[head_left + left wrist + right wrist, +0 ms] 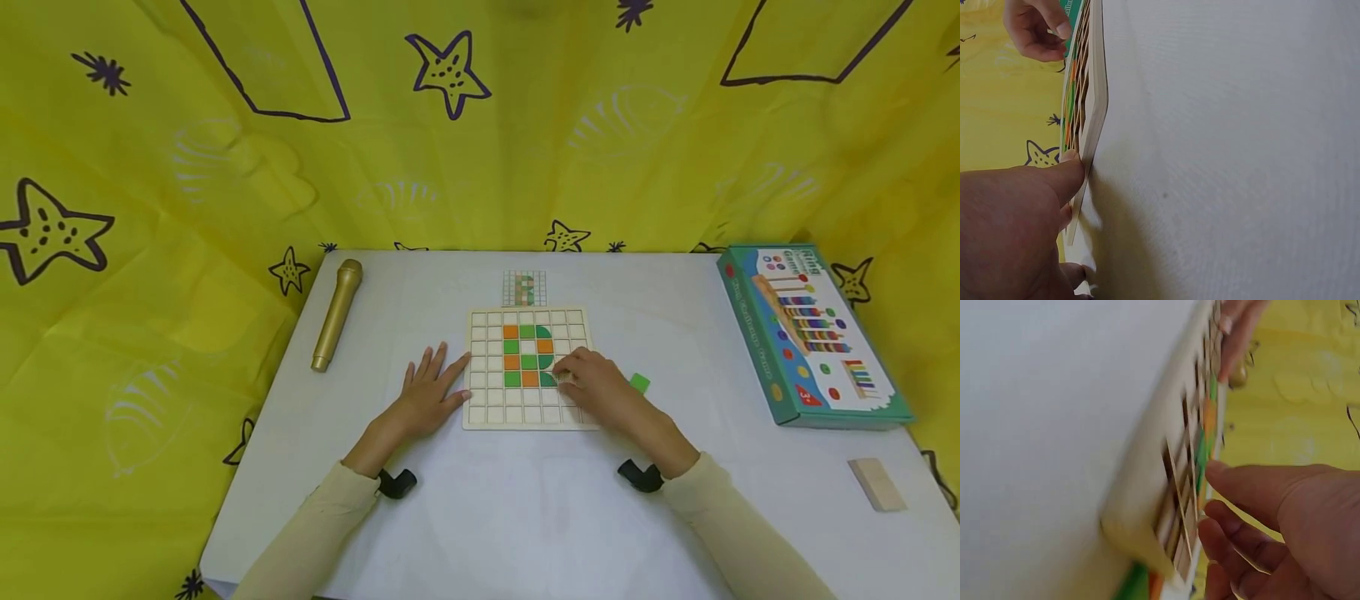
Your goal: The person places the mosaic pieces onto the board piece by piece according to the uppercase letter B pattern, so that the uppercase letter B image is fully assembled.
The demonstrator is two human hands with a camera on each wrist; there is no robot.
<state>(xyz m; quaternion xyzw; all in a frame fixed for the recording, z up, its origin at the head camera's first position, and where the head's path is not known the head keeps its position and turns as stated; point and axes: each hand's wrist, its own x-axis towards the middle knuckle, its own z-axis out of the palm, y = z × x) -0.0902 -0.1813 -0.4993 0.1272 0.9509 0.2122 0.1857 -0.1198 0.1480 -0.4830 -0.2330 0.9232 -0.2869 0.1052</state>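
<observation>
A wooden grid board point(480, 408) lies flat, its middle cells filled with orange, light green and dark green pieces point(528, 362). My left hand point(423, 400) rests with fingers spread at the board's left edge; in the left wrist view its thumb point(1069, 172) touches the rim point(1099, 94). My right hand point(600, 387) is over the board's right side, fingers loosely bent beside a dark green rounded piece point(548, 380). In the right wrist view, thumb and fingers point(1213, 519) stand apart at the board's surface, with no piece visible between them.
A small pattern card point(525, 288) lies behind the board. Beside my right wrist is a light green piece point(640, 382). A gold microphone point(337, 317) lies at the left; a game box point(817, 333) and a wooden block point(877, 485) are at the right.
</observation>
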